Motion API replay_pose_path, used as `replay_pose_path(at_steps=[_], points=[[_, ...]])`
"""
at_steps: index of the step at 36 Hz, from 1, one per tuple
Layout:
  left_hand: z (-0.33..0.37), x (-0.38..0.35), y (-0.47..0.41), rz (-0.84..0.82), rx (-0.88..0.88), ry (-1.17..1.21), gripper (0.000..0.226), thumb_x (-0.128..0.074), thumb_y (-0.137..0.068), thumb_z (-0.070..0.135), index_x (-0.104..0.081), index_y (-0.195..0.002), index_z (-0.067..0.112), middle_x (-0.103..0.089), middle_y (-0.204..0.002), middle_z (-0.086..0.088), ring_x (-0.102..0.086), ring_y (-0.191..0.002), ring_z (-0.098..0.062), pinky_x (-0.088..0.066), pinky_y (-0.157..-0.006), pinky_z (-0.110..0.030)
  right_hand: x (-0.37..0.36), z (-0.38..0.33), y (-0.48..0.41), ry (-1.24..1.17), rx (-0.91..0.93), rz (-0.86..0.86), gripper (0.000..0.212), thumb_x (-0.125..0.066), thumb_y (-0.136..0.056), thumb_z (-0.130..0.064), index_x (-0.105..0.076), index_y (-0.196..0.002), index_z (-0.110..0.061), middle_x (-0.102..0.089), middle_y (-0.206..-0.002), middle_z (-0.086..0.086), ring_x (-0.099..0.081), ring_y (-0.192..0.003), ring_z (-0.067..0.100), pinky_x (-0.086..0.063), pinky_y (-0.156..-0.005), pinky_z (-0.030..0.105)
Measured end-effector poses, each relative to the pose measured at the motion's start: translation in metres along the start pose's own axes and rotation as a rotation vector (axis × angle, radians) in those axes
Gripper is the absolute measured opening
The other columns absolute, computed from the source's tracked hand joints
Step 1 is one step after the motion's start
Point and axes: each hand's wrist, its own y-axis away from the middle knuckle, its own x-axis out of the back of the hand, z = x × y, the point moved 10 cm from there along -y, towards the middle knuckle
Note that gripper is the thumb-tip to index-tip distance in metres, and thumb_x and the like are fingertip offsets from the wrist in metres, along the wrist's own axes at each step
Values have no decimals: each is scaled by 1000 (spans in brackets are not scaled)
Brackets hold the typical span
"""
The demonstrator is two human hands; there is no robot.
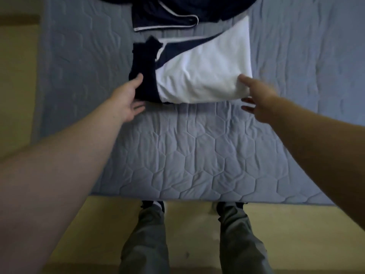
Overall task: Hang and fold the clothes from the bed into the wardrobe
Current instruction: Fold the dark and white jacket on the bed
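A folded white and navy garment point(205, 76) lies on the grey quilted bed point(187, 155), a little beyond the middle. My left hand point(128, 99) is at its dark left edge, thumb on top and fingers spread below the fabric's near corner. My right hand point(256, 95) is at the white right corner, thumb over the cloth and fingers apart just off its near edge; it is blurred. Neither hand clearly grips the garment.
A second navy garment with white trim point(167, 16) lies crumpled at the far edge of the view, just behind the folded one. The bed's near edge point(197, 196) runs in front of my legs point(146, 234). Yellowish floor point(296, 234) lies below and to the left.
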Motion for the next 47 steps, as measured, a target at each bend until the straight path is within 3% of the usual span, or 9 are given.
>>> replay_pose_path(at_steps=[7, 13, 17, 22, 26, 30, 34, 39, 47], points=[[-125, 31, -33, 122, 91, 164, 27, -70, -90, 21, -62, -115, 16, -69, -112, -1, -69, -96, -18, -59, -81, -29, -12, 138, -18, 49, -155, 0, 51, -74, -85, -47, -56, -116, -11, -65, -102, 7, -66, -86, 24, -57, -67, 33], [-143, 44, -28, 132, 11, 346, 13, -69, -87, 8, -68, -99, 11, -77, -93, -2, -75, -87, -16, -61, -70, -28, -1, 146, -7, -15, -72, 93, 47, -78, -82, -41, -61, -111, -9, -65, -104, 5, -66, -89, 21, -56, -62, 28], [-147, 56, -14, 164, 5, 319, 15, -75, -85, 16, -70, -100, 14, -76, -100, -2, -73, -91, -17, -59, -65, -27, 10, 140, 8, 58, -46, 165, 39, -76, -83, -40, -59, -100, -10, -62, -101, 8, -62, -79, 20, -57, -67, 33], [-157, 73, -3, 270, -21, -98, 29, -76, -83, 46, -67, -89, 20, -72, -97, -3, -69, -80, -18, -53, -52, -25, 16, 152, 11, 189, -99, 181, 57, -75, -81, -46, -60, -116, -4, -59, -103, 8, -60, -80, 22, -55, -63, 33], [-149, 71, -9, 299, -94, -378, 33, -69, -88, 48, -62, -91, 16, -68, -99, -2, -67, -92, -23, -57, -72, -32, 4, 144, -6, 342, -27, 95, 56, -67, -82, -56, -58, -117, -13, -60, -113, 8, -58, -92, 26, -50, -78, 38], [-108, 60, -12, 472, -253, -513, 67, -63, -87, 55, -48, -134, 9, -56, -129, -5, -58, -113, -24, -44, -85, -31, -7, 121, -31, 405, 79, 111, 66, -57, -81, -68, -45, -125, -21, -53, -114, 2, -53, -94, 24, -42, -82, 37], [-50, 12, 7, 620, -714, -957, 69, -46, -93, 57, -40, -144, 11, -42, -148, -10, -46, -131, -29, -37, -109, -44, -21, 109, -58, 482, 92, 117, 89, -46, -85, -74, -35, -147, -11, -47, -144, 13, -49, -128, 36, -40, -106, 47], [-45, -83, 22, 469, -1075, -1368, 60, -35, -97, 56, -48, -141, 17, -42, -153, -5, -41, -139, -28, -24, -115, -55, -33, 103, -74, 507, 119, 106, 85, -38, -91, -73, -44, -143, -6, -54, -139, 15, -52, -126, 36, -40, -102, 40], [-100, -113, -18, 395, -762, -1596, 73, -13, -98, 63, -15, -159, 23, -10, -167, -4, -6, -153, -32, -1, -117, -67, -30, 96, -67, 599, 213, 104, 79, -34, -92, -73, -50, -137, -10, -61, -129, 13, -58, -117, 34, -40, -87, 34]])
